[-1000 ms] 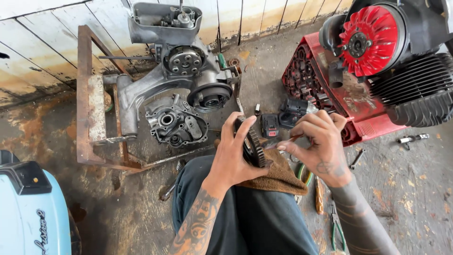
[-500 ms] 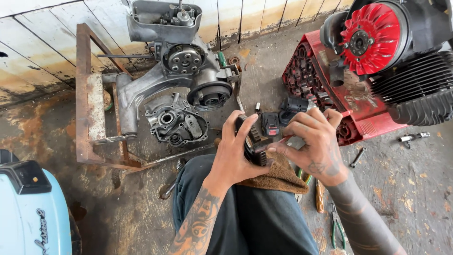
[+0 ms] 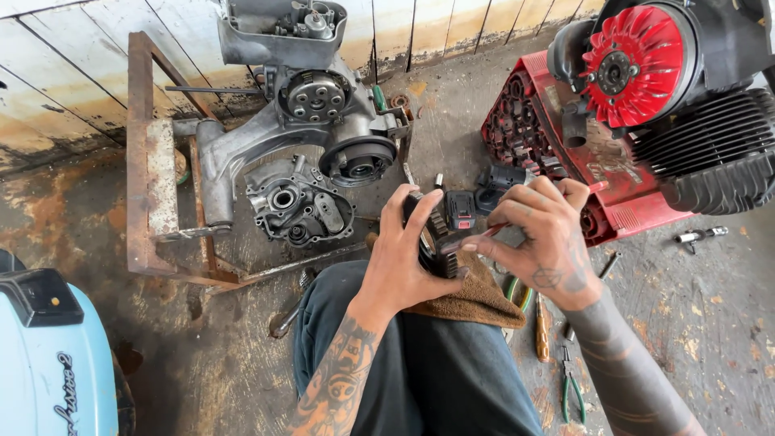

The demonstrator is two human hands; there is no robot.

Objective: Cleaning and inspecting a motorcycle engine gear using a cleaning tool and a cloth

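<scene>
My left hand (image 3: 404,254) grips a dark toothed gear-like round part (image 3: 436,238) and holds it upright over a brown rag (image 3: 476,299) on my knee. My right hand (image 3: 545,234) holds a thin red-handled tool (image 3: 476,236) whose tip rests against the part's edge. An opened engine case (image 3: 299,121) on a rusty metal stand (image 3: 149,161) lies just beyond my hands, with a loose side cover (image 3: 299,206) in front of it.
A red tool case (image 3: 565,153) lies on the floor at right, beside an engine with a red cooling fan (image 3: 638,64). Pliers (image 3: 569,379) and a screwdriver (image 3: 542,327) lie near my right leg. A pale blue scooter body (image 3: 48,355) stands at lower left.
My hands have risen slightly with the round part. The right hand has brought the red-handled tool in against the part's edge.
</scene>
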